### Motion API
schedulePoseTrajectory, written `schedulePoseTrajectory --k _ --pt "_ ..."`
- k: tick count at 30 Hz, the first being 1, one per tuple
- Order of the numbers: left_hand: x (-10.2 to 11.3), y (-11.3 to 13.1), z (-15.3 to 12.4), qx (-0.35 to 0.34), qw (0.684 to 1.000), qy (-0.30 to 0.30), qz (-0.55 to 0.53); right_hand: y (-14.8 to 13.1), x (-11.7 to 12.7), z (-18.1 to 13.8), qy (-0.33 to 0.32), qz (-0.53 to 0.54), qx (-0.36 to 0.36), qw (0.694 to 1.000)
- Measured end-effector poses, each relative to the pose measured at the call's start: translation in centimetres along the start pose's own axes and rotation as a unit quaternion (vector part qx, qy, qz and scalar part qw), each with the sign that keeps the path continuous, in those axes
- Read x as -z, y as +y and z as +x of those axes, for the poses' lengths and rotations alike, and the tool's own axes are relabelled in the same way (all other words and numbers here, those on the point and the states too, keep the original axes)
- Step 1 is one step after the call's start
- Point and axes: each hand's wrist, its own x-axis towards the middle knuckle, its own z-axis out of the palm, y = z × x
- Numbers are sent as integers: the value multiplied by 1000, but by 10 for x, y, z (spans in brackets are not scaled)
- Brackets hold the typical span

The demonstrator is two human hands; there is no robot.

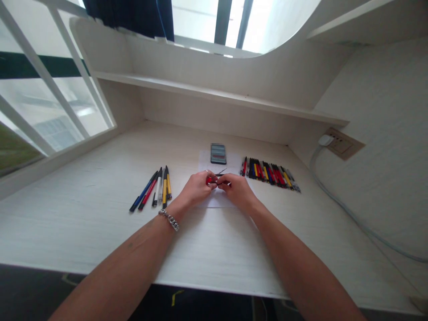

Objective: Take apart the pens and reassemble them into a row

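My left hand (198,187) and my right hand (238,189) meet over a white sheet of paper (217,199) in the middle of the desk. Both are closed on a red and black pen (214,180) held between them, fingers pinching its parts. A thin dark piece (221,172) sticks out just beyond the fingers. A metal bracelet (169,219) circles my left wrist. A small group of pens (154,189) lies to the left of my hands. A long row of several coloured pens (270,174) lies to the right.
A phone (218,153) lies flat behind the paper. The white desk (100,232) runs under a shelf (214,94). A wall socket (344,143) with a plug and grey cable (347,213) is on the right. A window frame (47,80) stands at left.
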Motion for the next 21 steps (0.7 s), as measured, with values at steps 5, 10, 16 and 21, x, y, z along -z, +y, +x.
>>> schedulePoseTrajectory --k 5,10,16,21 --pt "4 -2 2 24 999 10 25 17 5 8 37 -82 -51 995" --pt "8 1 2 24 997 -1 71 26 2 15 34 -147 -80 985" --pt "10 7 1 16 995 -17 94 27 -2 18 35 -197 -85 976" --pt "11 8 1 14 994 -26 101 27 -2 18 33 -212 -83 973"
